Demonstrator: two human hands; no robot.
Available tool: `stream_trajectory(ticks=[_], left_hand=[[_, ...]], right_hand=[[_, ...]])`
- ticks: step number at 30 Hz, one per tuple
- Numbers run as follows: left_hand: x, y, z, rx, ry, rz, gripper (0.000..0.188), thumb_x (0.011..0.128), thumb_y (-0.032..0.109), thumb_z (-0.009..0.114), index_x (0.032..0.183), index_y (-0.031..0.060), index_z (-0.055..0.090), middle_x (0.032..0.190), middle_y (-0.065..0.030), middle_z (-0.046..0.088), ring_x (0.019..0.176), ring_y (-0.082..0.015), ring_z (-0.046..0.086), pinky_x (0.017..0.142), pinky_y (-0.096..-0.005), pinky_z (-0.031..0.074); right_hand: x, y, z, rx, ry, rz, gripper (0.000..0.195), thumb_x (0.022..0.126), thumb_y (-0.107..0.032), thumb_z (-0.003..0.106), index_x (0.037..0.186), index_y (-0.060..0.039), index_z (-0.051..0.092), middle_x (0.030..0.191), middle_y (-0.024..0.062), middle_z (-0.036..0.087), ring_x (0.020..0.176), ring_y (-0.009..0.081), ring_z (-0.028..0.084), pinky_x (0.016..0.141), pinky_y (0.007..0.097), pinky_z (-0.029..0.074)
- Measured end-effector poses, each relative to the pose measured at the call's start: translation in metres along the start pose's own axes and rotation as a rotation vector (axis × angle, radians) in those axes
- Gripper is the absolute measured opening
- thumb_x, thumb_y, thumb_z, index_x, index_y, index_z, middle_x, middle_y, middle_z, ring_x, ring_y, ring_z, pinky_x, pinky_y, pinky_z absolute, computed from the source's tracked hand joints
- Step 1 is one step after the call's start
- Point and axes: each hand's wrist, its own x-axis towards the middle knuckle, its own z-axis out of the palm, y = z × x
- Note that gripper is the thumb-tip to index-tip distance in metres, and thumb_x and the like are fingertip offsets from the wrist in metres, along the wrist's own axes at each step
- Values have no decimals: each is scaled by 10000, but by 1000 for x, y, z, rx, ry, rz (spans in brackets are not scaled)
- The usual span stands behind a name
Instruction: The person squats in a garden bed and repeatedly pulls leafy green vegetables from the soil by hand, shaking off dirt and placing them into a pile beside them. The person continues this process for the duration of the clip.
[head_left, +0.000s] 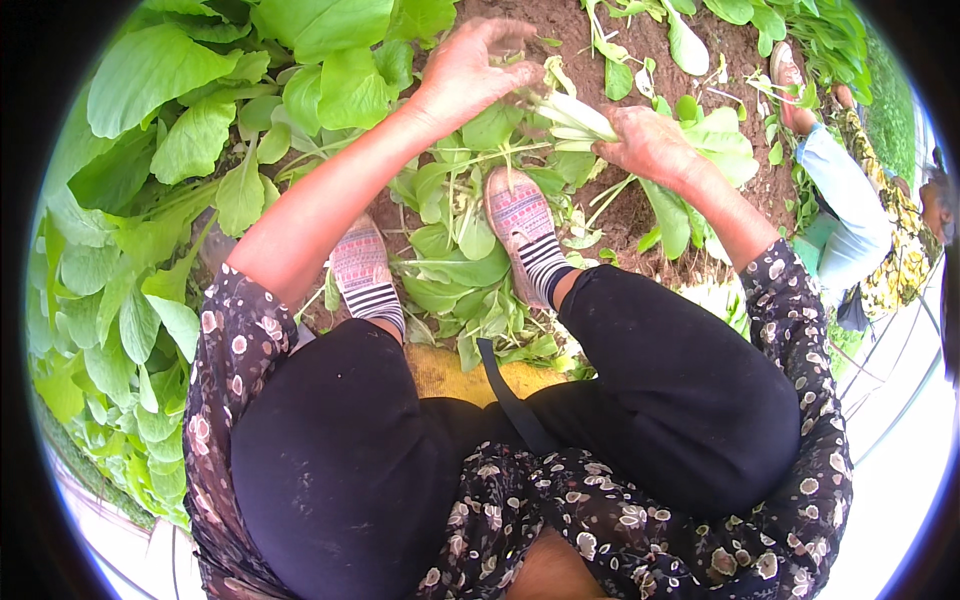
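Observation:
My right hand (649, 142) is closed around a leafy green vegetable plant with pale stalks (574, 118). The stalk ends point left, and its broad leaves (724, 142) spread out beyond the hand on the right. Just left of the stalk ends is my left hand (480, 71), thumb and fingers apart, slightly blurred. A small yellowish leaf (559, 76) hangs close to its thumb. Under both hands, loose leaves (457, 274) lie heaped on the soil around my shoes.
Tall leafy greens (165, 127) grow densely on the left. Brown soil (555, 37) with scattered leaves stretches ahead. My patterned shoes (517, 202) flank the leaf heap, with something yellow (450, 375) beneath me. Another person (847, 217) sits low at the right edge.

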Motion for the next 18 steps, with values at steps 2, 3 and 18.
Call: stream_trajectory(ticks=[2,3,18], left_hand=[[2,10,-7,155,-72,127,317,789,270,748,1048,89,732,1063,-131,661,989,-259,666,892,-366,514],[3,17,-9,229,-111,192,308,783,264,748,1037,92,735,1049,-128,664,976,-261,666,886,-366,515],[9,0,-2,-290,1,-376,440,965,381,589,1034,-46,674,923,-102,699,864,-177,617,839,-336,488]], right_hand=[[0,-1,5,-58,37,-35,418,844,-324,685,1165,-62,626,910,197,689,917,355,668,810,467,517],[0,-1,4,-53,32,-38,415,843,-322,685,1169,-71,625,910,194,690,913,356,668,805,466,520],[9,1,-7,572,-246,11,363,854,-299,710,1097,-35,649,795,72,677,733,173,642,714,339,517]])
